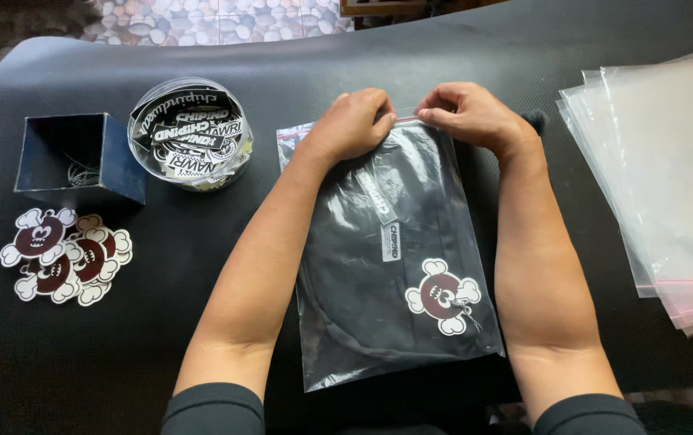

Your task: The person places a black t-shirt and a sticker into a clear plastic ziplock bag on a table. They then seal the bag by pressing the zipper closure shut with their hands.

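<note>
While both hands [411, 119] pinch its red zip strip, clear bag [338, 322] shows blk garment w/ cartoon sticker [441, 294].

Glossy clear plastic bag [338, 338], matt black cloth [362, 274] inside; textured matt tabletop [201, 322].

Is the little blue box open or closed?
Open. The blue box has no lid on top, so you can see down inside it.

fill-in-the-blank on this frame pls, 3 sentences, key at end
1. Both hands, left hand and right hand, pinch the ____ edge of the clear zip bag.
2. The bag holds a folded ____ garment.
3. The stack of empty clear bags lies to the person's ____.

Missing words: top; black; right
</note>
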